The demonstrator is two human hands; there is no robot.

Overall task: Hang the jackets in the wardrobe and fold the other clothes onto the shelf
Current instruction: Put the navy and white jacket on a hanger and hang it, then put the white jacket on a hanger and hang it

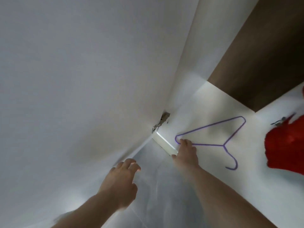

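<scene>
Reaching up onto a white shelf (205, 102) inside the wardrobe, the right hand (185, 150) has its fingertips on the near corner of a purple wire hanger (213, 129); whether they pinch the wire or only press on it I cannot tell, since the fingers lie close together and hide the contact. The hanger lies flat on the shelf, its hook pointing toward the shelf's near edge, and nothing hangs on it. The left hand (125, 176) hovers apart, below the shelf's front edge, fingers loosely spread and slightly curled, holding nothing. A red garment (284, 148) sits at the right end of the shelf, well apart from the hanger; the frame cuts it off, so whether it is folded or a jacket I cannot say. A metal hinge (162, 122) shows where the white door (82, 79) meets the shelf's left corner.

As a judgement, the task looks early: the hanger is bare, no jacket is seen hung, and no neat folded pile shows
</scene>
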